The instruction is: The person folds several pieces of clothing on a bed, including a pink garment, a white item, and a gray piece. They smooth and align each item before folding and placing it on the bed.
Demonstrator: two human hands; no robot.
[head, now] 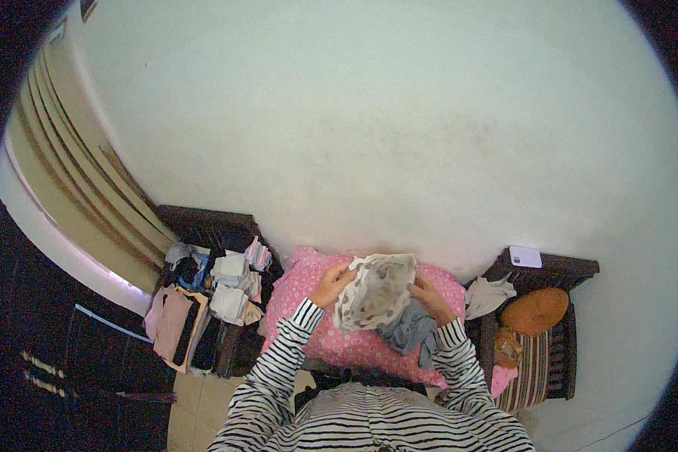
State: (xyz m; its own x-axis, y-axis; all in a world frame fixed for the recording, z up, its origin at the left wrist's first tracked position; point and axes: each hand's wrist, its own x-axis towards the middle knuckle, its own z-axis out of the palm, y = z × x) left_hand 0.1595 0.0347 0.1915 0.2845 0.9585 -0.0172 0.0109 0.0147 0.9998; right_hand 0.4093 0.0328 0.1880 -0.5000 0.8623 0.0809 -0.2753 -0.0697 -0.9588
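A white cloth with grey spots (pixel 376 291) is stretched between my two hands, with its opening spread wide. My left hand (pixel 333 283) grips its left edge, thumb on top. At its right edge my right hand (pixel 429 295) pinches the cloth, the fingertips partly hidden. Beneath the cloth and towards my right sleeve lies a crumpled grey-blue garment (pixel 409 327). Both rest over or hang above a pink cover with white flowers (pixel 311 339) in front of me.
Folded clothes (pixel 230 302) lie in stacks on a dark wooden seat at left. At right, a dark wooden chair holds a brown cushion (pixel 535 312), a striped cushion (pixel 534 370) and a grey-white cloth (pixel 489 296). A mauve phone (pixel 525 257) rests on its armrest. A pale wall stands behind.
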